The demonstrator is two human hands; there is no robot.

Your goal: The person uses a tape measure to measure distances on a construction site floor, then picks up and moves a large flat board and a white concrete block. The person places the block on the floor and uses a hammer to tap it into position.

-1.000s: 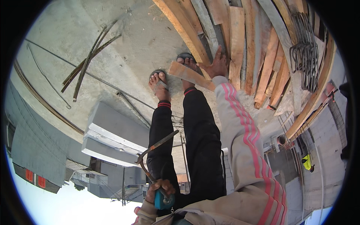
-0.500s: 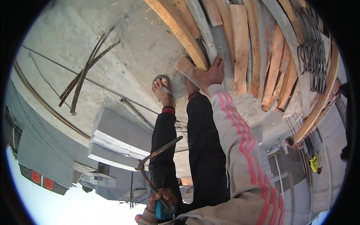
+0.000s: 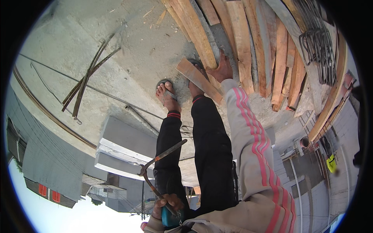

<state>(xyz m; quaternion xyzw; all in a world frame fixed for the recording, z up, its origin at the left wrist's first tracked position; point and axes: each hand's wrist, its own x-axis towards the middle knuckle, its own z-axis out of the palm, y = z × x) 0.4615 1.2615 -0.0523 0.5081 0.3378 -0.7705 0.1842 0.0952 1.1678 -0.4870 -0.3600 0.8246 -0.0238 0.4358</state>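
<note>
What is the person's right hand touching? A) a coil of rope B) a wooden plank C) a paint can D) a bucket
B: the right hand reaches down and rests on a short wooden plank lying by the pile of boards, while the left hand holds a hacksaw.

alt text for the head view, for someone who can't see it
A person bends over a concrete slab, right hand on a short wooden board beside stacked planks, left hand gripping a hacksaw.
</note>
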